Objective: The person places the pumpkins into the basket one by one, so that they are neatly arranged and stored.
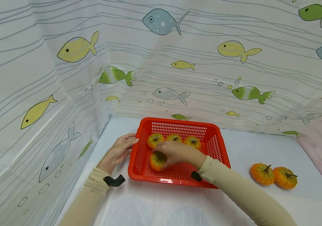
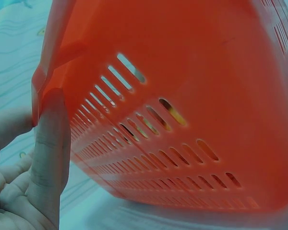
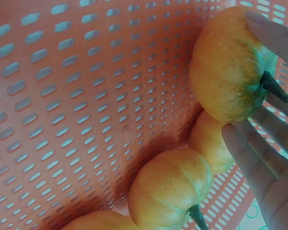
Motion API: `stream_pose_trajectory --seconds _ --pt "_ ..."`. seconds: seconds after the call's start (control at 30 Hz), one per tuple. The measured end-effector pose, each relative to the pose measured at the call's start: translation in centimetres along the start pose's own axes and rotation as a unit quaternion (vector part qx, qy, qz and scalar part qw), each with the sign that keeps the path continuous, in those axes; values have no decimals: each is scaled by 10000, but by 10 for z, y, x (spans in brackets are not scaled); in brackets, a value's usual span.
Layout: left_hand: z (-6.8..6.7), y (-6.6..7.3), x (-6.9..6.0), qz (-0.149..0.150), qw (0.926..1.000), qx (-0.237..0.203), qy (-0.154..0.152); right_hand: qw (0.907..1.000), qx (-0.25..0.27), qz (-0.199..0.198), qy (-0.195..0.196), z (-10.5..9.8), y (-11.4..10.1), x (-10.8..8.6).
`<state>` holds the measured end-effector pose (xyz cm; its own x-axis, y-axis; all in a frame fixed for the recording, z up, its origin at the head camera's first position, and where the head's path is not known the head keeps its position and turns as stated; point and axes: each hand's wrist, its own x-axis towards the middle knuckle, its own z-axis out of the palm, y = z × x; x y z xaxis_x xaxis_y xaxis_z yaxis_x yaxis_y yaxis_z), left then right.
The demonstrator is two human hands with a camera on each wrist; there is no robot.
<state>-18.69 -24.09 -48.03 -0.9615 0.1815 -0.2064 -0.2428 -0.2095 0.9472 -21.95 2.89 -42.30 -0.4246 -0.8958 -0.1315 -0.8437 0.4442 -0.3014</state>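
Observation:
A red slotted basket [image 1: 177, 180] [image 2: 206, 62] holds several small orange pumpkins. At its left side my left hand [image 1: 118, 153] [image 2: 33, 167] grips the rim, with fingers on both sides of it. Inside, my right hand [image 1: 177, 153] [image 3: 269, 124] holds one pumpkin [image 1: 158, 161] [image 3: 230, 67] near the front left, thumb on one side and fingertips on the other. Behind it, three pumpkins stand in a row along the back: the left one [image 1: 155, 140], the middle one [image 1: 174, 138], partly covered by my right hand, and the right one [image 1: 192, 142].
Two more pumpkins, one [image 1: 262, 174] and another [image 1: 285, 178], sit side by side on the table [image 1: 240, 141] to the right of the basket. A fish-patterned white sheet [image 1: 200, 34] hangs behind and at both sides.

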Motion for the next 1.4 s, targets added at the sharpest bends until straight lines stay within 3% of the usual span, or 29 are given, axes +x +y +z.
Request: stream_pose_trajectory --seconds 0.27,0.67,1.17,1.4 --pt "1 1 0 22 9999 -105 -22 9993 -372 -6 48 4 -3 6" --pt "1 2 0 16 10000 -70 -44 9982 -517 -97 284 4 -6 10" --pt "3 3 -2 -35 9998 -180 -16 9985 -369 -96 403 -2 -2 6" --pt "2 2 -1 -7 9998 -181 -33 9990 -41 176 404 -14 1 -1"
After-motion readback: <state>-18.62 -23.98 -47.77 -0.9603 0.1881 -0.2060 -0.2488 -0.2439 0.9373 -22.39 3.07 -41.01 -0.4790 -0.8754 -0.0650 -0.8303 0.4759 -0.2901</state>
